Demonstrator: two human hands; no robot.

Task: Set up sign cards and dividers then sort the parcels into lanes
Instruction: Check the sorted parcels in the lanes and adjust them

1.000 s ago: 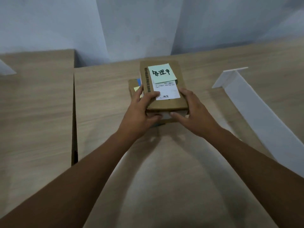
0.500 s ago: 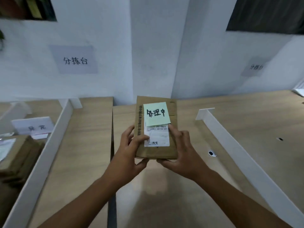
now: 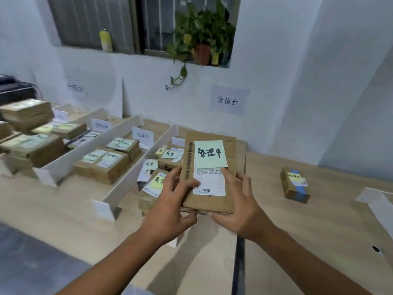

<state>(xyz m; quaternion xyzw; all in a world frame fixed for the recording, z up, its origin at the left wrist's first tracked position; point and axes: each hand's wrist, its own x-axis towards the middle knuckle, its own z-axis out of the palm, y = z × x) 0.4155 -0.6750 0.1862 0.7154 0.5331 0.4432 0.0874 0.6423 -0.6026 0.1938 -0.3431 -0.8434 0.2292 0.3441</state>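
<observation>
The left hand [image 3: 170,211] and right hand [image 3: 242,207] both curl round the brown parcel [image 3: 209,173], now lifted off the table [image 3: 319,220] and carried near the lanes [image 3: 131,174] just left of them, ready for sorting

Dim, even indoor light with a cool blue cast on the white wall [image 3: 297,60]. Soft, diffuse shadows lie on the pale worktop [image 3: 319,220] near the bottom of the view. Everything is slightly soft; the parcel stacks [image 3: 32,133] at far left are smeared. Straight lines bow toward the corners from the wide lens
</observation>
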